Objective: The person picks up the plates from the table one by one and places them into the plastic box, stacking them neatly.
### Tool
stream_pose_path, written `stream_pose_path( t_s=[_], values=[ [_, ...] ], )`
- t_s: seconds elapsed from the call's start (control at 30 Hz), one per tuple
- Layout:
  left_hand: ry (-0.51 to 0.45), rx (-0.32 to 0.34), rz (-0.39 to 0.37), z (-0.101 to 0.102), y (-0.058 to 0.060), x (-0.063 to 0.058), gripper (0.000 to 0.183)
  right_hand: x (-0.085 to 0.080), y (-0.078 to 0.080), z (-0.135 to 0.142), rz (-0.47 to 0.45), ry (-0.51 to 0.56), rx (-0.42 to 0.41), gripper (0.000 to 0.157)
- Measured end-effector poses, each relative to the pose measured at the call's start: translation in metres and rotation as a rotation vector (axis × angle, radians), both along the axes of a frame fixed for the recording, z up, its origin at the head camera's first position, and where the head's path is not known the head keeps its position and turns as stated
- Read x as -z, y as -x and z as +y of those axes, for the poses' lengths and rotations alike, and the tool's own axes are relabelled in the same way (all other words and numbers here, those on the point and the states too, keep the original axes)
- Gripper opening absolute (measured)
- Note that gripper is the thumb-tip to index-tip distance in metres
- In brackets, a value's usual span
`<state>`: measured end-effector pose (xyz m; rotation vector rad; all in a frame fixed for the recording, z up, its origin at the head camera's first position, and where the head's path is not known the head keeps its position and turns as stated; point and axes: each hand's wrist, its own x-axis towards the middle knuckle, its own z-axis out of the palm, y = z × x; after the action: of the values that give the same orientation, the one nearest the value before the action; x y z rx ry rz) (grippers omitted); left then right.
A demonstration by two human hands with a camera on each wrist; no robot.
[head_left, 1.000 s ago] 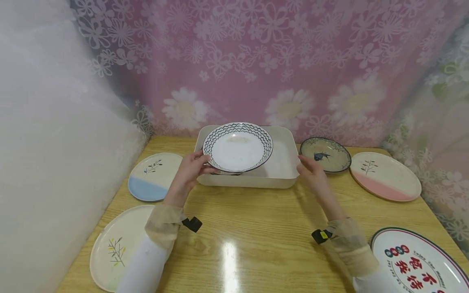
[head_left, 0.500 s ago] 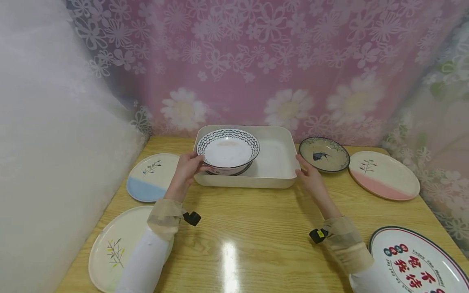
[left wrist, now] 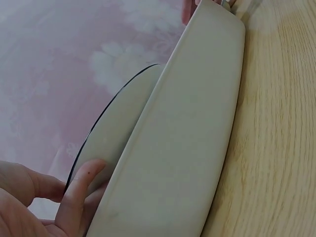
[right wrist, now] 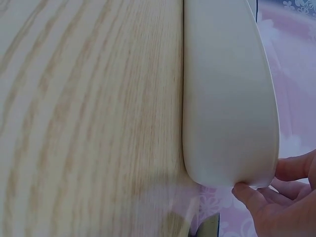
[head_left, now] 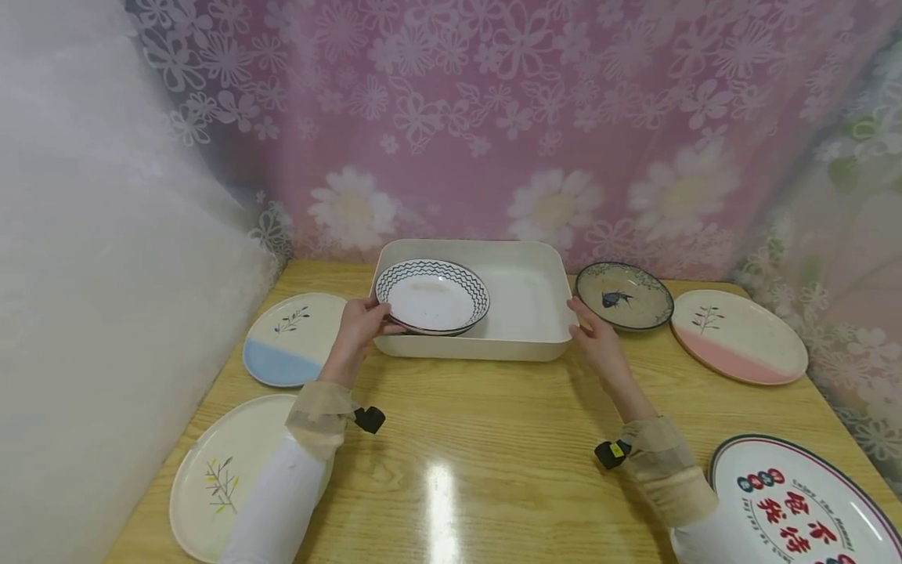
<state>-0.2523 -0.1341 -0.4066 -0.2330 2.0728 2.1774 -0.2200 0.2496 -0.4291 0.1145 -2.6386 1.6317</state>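
Observation:
A white dish with a black zigzag rim (head_left: 431, 301) sits low inside the left half of a cream rectangular bin (head_left: 472, 349). My left hand (head_left: 361, 323) grips its left edge, fingers and thumb on either side of the rim. In the left wrist view the dish (left wrist: 118, 116) tilts up beyond the bin's front wall (left wrist: 173, 123). What lies under the dish is hidden. At the bin's front right corner my right hand (head_left: 596, 337) holds the wall; the right wrist view shows the fingers (right wrist: 247, 193) touching that corner from outside.
Beside the bin's right end lies a beige fish-patterned dish (head_left: 627, 298), then a pink-and-cream plate (head_left: 740, 337). A blue-and-cream plate (head_left: 285, 356) and a leaf-patterned plate (head_left: 204, 470) are on the left. A large lettered plate (head_left: 838, 486) occupies the front right.
The zigzag-rimmed dish has come down and leftward into the bin, still held by my left hand. My right hand stays at the bin's corner.

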Motion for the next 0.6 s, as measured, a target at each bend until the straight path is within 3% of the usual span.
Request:
stream_pose_path(
  t_s=[0.37, 0.6],
  values=[
    [0.018, 0.000, -0.021, -0.0012, 0.0022, 0.0018, 0.045, 0.0014, -0.0004, -0.0001, 0.015, 0.030, -0.014, 0.048],
    [0.124, 0.078, -0.051, -0.0015, 0.0080, -0.0002, 0.050, 0.0031, -0.0007, 0.0003, 0.030, 0.042, -0.015, 0.045]
  ],
)
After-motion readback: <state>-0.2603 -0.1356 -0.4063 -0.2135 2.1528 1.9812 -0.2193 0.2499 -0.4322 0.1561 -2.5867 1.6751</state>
